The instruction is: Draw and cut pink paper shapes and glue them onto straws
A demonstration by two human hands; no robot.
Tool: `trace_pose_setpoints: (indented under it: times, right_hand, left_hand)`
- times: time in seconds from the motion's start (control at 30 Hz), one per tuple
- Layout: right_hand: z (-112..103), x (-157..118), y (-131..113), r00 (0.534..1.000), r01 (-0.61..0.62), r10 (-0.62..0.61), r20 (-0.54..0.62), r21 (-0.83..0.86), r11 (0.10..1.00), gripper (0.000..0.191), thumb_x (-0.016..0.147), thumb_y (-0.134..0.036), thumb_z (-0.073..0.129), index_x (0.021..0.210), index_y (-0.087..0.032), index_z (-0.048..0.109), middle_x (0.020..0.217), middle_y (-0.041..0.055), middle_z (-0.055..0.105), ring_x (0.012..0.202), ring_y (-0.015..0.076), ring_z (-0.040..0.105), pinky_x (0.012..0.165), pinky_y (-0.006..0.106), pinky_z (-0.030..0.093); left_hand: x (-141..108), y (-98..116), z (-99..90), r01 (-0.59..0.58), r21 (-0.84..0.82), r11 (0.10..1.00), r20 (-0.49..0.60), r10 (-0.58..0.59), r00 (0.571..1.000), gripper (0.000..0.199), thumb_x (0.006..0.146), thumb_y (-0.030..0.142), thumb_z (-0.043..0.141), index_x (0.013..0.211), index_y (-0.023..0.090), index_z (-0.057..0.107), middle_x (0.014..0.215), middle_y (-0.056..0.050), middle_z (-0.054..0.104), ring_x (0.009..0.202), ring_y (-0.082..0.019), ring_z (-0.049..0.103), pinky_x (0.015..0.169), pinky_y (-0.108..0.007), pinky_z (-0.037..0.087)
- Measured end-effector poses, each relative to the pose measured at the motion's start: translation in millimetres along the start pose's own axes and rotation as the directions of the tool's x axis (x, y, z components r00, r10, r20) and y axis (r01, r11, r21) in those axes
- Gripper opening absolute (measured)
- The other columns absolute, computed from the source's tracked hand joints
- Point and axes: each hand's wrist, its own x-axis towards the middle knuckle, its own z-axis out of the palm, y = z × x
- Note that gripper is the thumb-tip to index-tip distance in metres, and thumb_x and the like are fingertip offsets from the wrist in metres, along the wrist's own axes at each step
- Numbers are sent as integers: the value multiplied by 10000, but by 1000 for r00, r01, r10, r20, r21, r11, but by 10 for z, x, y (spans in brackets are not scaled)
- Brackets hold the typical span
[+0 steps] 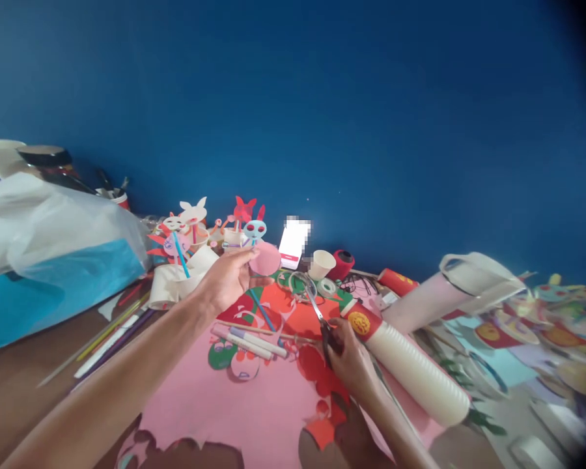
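Between the thumb and fingers of my left hand (232, 277) is a pink paper disc (265, 259), raised above the crafts. My right hand (349, 352) grips the dark handles of a pair of scissors (317, 308), whose blades point up and away toward a roll of clear tape (301, 284). Under both hands lie red paper (297, 312) and a large pink sheet (215, 410) with scalloped cut-outs along its near edge. Capped markers (258, 342) rest on the pink sheet, beside a green round piece (222, 356) and a pink round face (245, 367).
Paper animal figures (195, 212) on cups stand at the back left, near a lit phone (294, 241). A plastic bag (68, 241) fills the left side. Stacked paper cups (415, 371) and a pitcher (434, 293) lie to the right. A blue wall (293, 98) rises behind.
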Motion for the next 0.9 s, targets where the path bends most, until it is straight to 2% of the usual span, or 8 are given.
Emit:
trace_pose_setpoints:
  times: [0.17, 0.23, 0.33, 0.4, 0.53, 0.67, 0.8, 0.9]
  right_hand:
    - [-12, -12, -47, 997, -39, 57, 56, -285, 958, 423, 797, -233, 454, 1208, -148, 402, 872, 74, 675, 783, 235, 661, 640, 287, 453]
    - [-48, 1, -105, 988, -61, 115, 106, -418, 906, 437, 801, -238, 473, 1225, -147, 419, 847, 81, 683, 754, 241, 664, 610, 284, 436]
    - [-114, 44, -191, 971, -66, 179, 159, -539, 840, 409, 819, -283, 474, 1214, -177, 458, 831, 88, 691, 741, 254, 666, 581, 286, 415]
    - [-155, 83, -229, 967, -36, 176, 184, -583, 812, 391, 829, -304, 453, 1202, -192, 478, 820, 99, 693, 743, 270, 666, 579, 296, 403]
    - [-233, 171, -260, 956, 44, 140, 258, -598, 800, 391, 809, -282, 461, 1192, -219, 507, 834, 105, 695, 778, 276, 660, 612, 304, 388]
    - [-300, 264, -293, 932, 115, 113, 344, -575, 810, 404, 771, -274, 505, 1173, -249, 539, 825, 76, 697, 813, 270, 653, 623, 291, 382]
    - [-285, 349, -366, 944, 102, 138, 300, -662, 743, 307, 831, -318, 462, 1091, -244, 609, 868, 104, 697, 857, 284, 647, 624, 297, 385]
    - [-225, 379, -422, 948, 115, 129, 290, -692, 713, 279, 865, -337, 450, 1055, -239, 629, 876, 102, 702, 858, 276, 652, 632, 297, 396]
  left_hand:
    - [-40, -121, -97, -23, 122, 992, -61, 31, 998, 72, 666, 171, 640, 714, 122, 618, 676, -27, 608, 583, -126, 563, 456, -216, 482]
    - [-100, -161, -233, -33, 228, 973, -101, 57, 993, 135, 664, 224, 662, 740, 114, 646, 667, -27, 597, 553, -106, 525, 402, -171, 407]
    - [-231, -215, -518, -25, 389, 921, -91, 65, 994, 207, 701, 309, 648, 731, 105, 668, 597, -15, 572, 486, -77, 471, 380, -158, 332]
    - [-321, -247, -710, 29, 466, 884, -120, 31, 992, 230, 685, 307, 668, 788, 103, 691, 537, 2, 553, 434, -66, 436, 372, -165, 309]
    - [-447, -297, -959, 70, 459, 886, -169, 10, 986, 311, 645, 303, 701, 899, 126, 682, 662, -35, 646, 510, -102, 531, 444, -190, 389]
    - [-521, -344, -1052, 58, 503, 862, -172, 34, 984, 336, 647, 307, 698, 937, 144, 657, 697, -31, 656, 575, -128, 569, 513, -208, 438]
    - [-575, -423, -1135, 25, 617, 787, -131, 71, 989, 235, 693, 332, 658, 848, 156, 644, 612, 3, 606, 530, -118, 529, 485, -197, 406]
    - [-594, -475, -1185, -36, 678, 734, -70, 113, 991, 205, 727, 357, 621, 813, 171, 627, 636, 12, 594, 555, -118, 520, 495, -195, 394]
